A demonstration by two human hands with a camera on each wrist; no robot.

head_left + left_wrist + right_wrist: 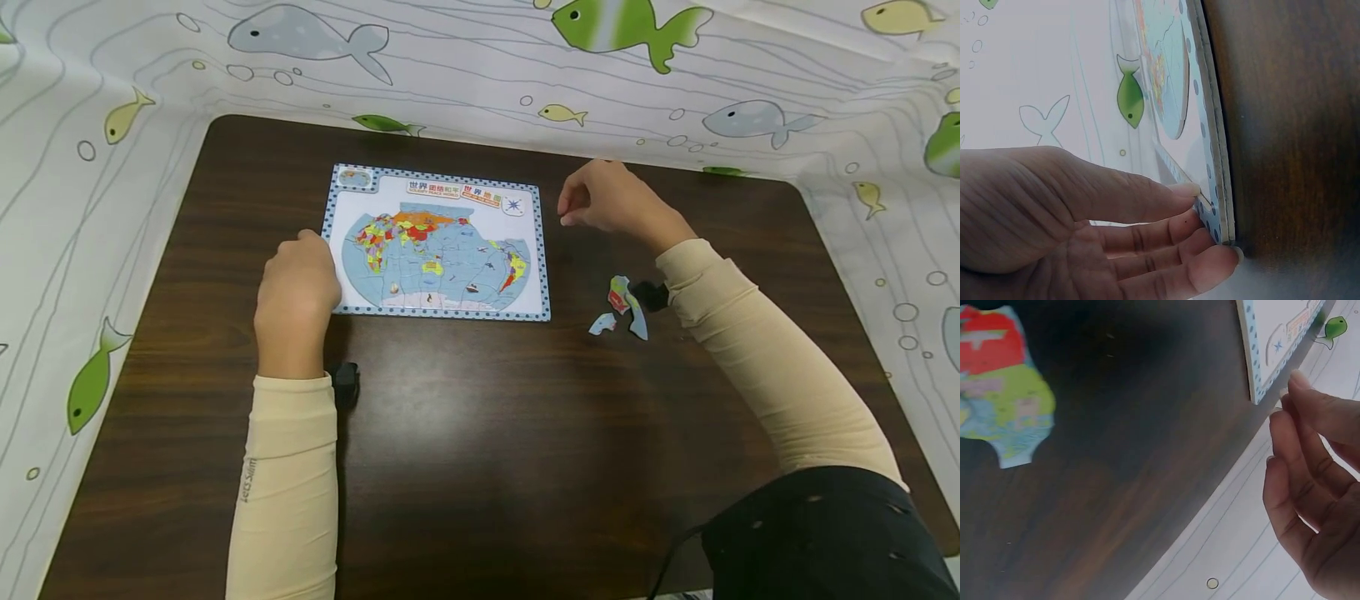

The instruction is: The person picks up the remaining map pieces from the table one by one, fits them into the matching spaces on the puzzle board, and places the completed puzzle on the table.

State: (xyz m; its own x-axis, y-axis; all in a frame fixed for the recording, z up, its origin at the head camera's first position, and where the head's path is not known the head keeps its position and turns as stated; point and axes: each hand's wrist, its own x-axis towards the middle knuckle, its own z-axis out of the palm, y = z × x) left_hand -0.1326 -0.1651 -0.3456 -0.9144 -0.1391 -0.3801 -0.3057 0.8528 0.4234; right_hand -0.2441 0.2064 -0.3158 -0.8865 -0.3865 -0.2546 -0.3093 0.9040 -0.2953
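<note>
A world map jigsaw board (pixel 442 304) with a blue dotted border lies on the table, most of its map filled with pieces. At its lower left edge is my left hand (pixel 297 287). In the left wrist view the thumb (pixel 1169 199) lies over the board's dotted border (pixel 1209 162) while fingertips meet its edge, pinching the corner. Just right of the board, my right hand (pixel 611 200) hovers with loosely curled fingers; no piece shows between thumb and fingertips in the right wrist view. Several loose jigsaw pieces (pixel 618 295) lie below that hand, one with red and green areas (pixel 1019 394).
The dark wooden table (pixel 450 458) has a white fish-print cloth (pixel 480 75) rising behind it and at both sides. A small black device (pixel 346 385) sits at the left wrist. Another black device (pixel 651 296) at the right wrist is close to the loose pieces.
</note>
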